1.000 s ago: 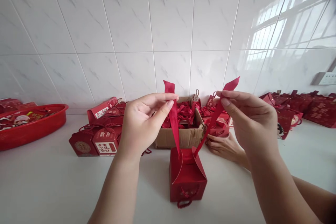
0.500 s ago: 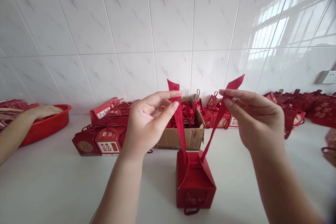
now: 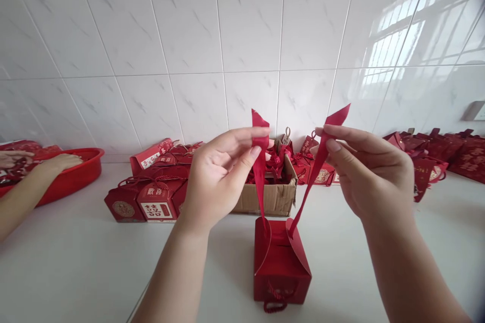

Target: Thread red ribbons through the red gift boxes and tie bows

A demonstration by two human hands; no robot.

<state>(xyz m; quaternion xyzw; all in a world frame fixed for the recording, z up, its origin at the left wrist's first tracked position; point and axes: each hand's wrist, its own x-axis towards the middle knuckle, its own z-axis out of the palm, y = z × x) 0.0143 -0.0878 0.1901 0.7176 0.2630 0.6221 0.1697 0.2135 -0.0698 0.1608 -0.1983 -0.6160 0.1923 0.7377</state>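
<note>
A small red gift box stands on the white table, a twisted cord loop hanging at its front. Two ends of a red ribbon rise from its curved top flaps. My left hand pinches the left end between thumb and fingers. My right hand pinches the right end the same way. Both ribbon ends are held apart above the box, taut, with their tips sticking up past my fingers.
Behind the box is a cardboard carton of red bows. Red boxes stand at the left, more red boxes at the right. Another person's hands are at a red basin on the far left.
My left hand has moved slightly right with its ribbon end, closer to my right hand. At the far left a second hand of the other person has come into view.
</note>
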